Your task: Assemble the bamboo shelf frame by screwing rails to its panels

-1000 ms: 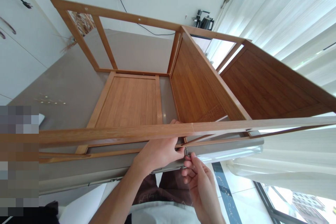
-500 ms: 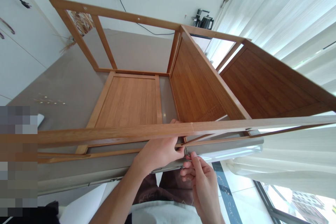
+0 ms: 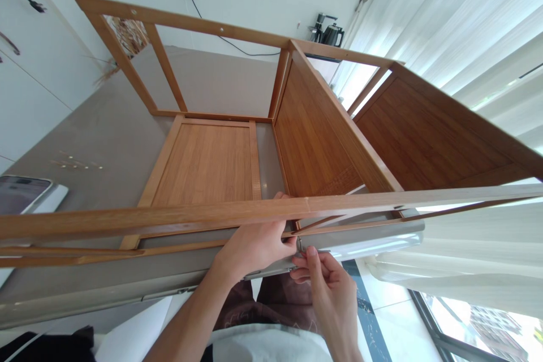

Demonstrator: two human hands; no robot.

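A brown wooden frame of rails and slatted panels, a shelf unit by its look, lies across the grey table. My left hand reaches under its near top rail and is wrapped round the lower rail, with some fingertips showing above and behind the wood. Just right of it, my right hand pinches a small bent metal hex key between thumb and fingers. The key's upper end meets the underside of the lower rail near the middle panel; the exact contact is too small to make out.
A phone rests on a white object at the table's left side. Several small screws or pins lie on the grey table. A kettle stands at the back, and white curtains hang on the right.
The fingers of my right hand have curled in more tightly at the hex key, and the hand has turned slightly. My left hand keeps its hold. The view has shifted a little.
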